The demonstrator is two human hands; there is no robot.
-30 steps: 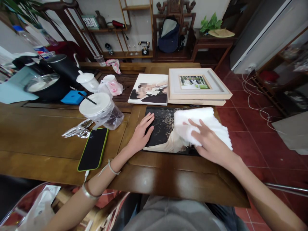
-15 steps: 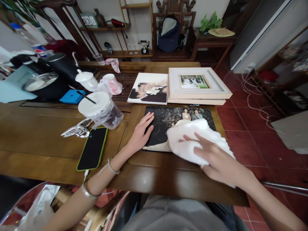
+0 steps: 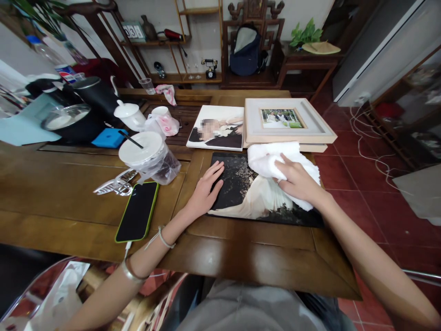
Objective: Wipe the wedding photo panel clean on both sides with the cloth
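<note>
Black rectangular photo panel [image 3: 251,193], nearer than the pale wooden picture frame [image 3: 313,120], is touched by the spread left hand [image 3: 206,191] – loosely pressed, it could slip; the frame could be bumped by overreaching white fluffy cloth [image 3: 267,158] clamped in the right hand [image 3: 298,179].

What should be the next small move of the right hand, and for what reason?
Perhaps the right hand should draw the cloth down over the lower part of the picture: the cloth covers its upper right, the printed dress is mostly uncovered, and the left hand at the left edge may steady it.
</note>
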